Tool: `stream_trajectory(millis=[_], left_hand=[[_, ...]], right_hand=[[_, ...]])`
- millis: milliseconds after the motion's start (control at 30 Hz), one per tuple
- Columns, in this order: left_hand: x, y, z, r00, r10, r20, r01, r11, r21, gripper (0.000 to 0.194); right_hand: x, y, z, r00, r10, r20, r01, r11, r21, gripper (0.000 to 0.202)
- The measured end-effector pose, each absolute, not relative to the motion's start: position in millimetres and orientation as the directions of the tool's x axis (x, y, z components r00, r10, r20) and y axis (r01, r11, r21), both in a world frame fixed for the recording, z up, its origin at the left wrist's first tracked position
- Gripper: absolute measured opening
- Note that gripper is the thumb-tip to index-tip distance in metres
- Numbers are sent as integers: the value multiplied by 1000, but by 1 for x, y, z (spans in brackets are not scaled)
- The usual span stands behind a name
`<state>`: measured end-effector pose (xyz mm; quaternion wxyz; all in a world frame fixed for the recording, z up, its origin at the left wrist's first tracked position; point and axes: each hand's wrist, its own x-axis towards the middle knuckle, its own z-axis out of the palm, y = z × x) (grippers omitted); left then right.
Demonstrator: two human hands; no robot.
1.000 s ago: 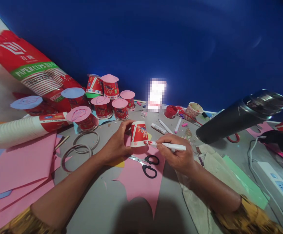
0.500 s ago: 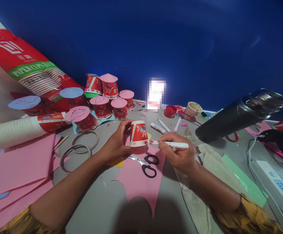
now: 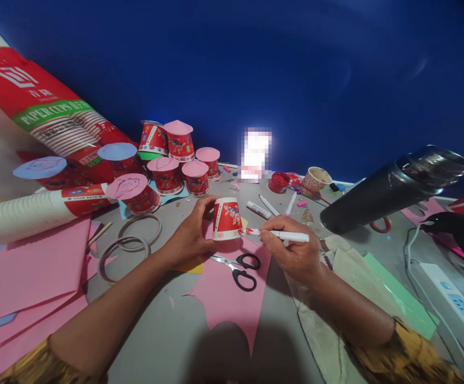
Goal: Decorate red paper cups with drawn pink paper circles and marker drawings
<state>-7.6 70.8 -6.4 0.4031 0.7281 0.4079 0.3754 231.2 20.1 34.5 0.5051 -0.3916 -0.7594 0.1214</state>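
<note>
My left hand grips a red and white paper cup, held upside down with its white rim band at the bottom. Pale red marks show on that band. My right hand is closed around a white marker pen, whose red tip meets or nearly meets the band's right side. Below the cup, black-handled scissors lie on a cut sheet of pink paper. Two white pens and a glue stick rest just behind my right hand.
Several upturned cups with paper discs stand at the back left, near a stack of cups and grey tape rings. On the right are a black flask, a cloth and a power strip.
The marker's tip has shifted very slightly to the right along the cup's white band. The cup and my left hand look almost still.
</note>
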Motion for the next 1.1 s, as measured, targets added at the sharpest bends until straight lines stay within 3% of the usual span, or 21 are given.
stream_trajectory(millis=[567,1100], left_hand=[[-8,70,-6,380,899,218,296,-342,892,87],[-7,70,-5,391,887,246,307,-377,874,88]], right_hand=[[232,19,37,-132,780,612,500,585,-639,8],[231,19,34,-189,766,614,504,612,-609,9]])
